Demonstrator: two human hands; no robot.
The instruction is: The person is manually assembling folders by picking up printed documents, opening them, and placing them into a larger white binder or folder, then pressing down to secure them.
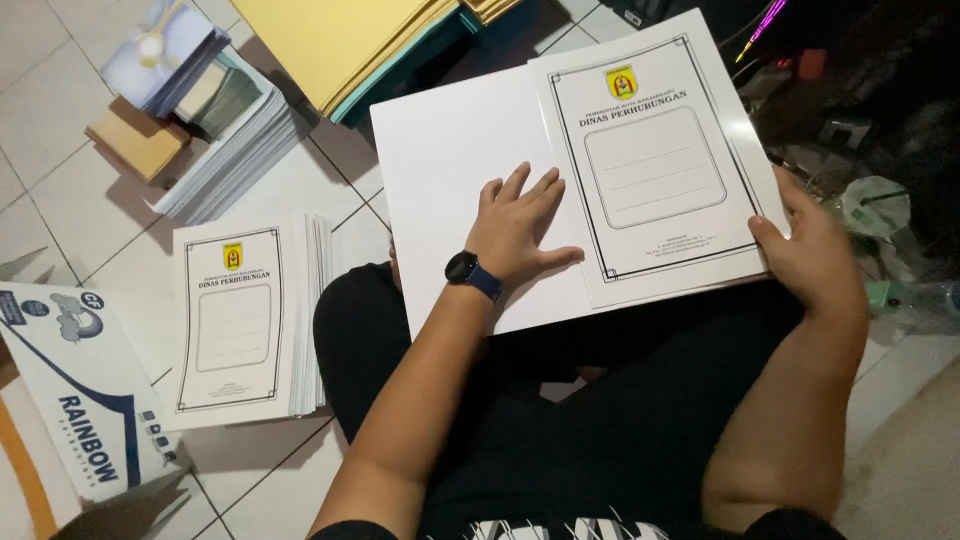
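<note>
Left hand (520, 225) flat, fingers spread, pressing white folder (470, 190) on lap; right hand (815, 250) grip pinching folder's right edge. Judgement: press crease firmly, edges aligned. Finished stack (245, 320) on floor.

Floor (70, 190): pale square tiles, dark grout.
On it: stack of printed white covers (245, 315), fanned paper pile (235, 150), brown envelopes (135, 140), yellow sheets (330, 40), flattened printed box (75, 390).
</note>
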